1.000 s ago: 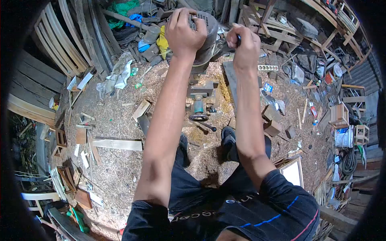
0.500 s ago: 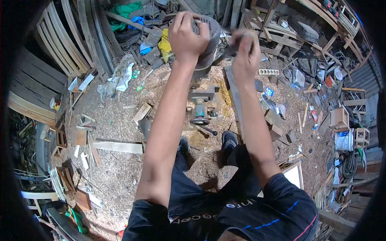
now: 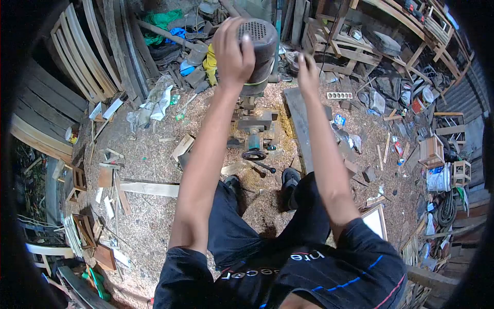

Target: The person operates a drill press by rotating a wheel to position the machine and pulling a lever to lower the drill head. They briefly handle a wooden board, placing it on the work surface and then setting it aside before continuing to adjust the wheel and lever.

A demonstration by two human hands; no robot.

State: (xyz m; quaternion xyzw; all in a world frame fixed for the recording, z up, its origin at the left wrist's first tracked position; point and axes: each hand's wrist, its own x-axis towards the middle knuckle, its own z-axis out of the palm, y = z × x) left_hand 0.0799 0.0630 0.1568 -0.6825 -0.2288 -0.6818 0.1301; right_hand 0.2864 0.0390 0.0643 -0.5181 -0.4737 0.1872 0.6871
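Observation:
A dark cylindrical motor housing (image 3: 261, 54) with a perforated top stands on the upright machine in front of me. My left hand (image 3: 232, 54) rests against its left side, thumb and fingers curved over the rim. Out to the right, my right hand (image 3: 307, 74) is raised with its fingers around a dark round part (image 3: 295, 61), whose details are blurred. Below the housing are the machine's metal vise (image 3: 256, 120) and a round handwheel (image 3: 254, 154) with a lever.
A long grey board (image 3: 300, 121) lies right of the machine. Sawdust and wood scraps cover the floor around my feet. Curved wooden strips (image 3: 77, 56) lean at the upper left; a wooden rack (image 3: 350, 46) stands at the upper right.
The view has shifted slightly, showing more of the housing's top. My right hand has moved a little lower and left, and its fingers are less blurred.

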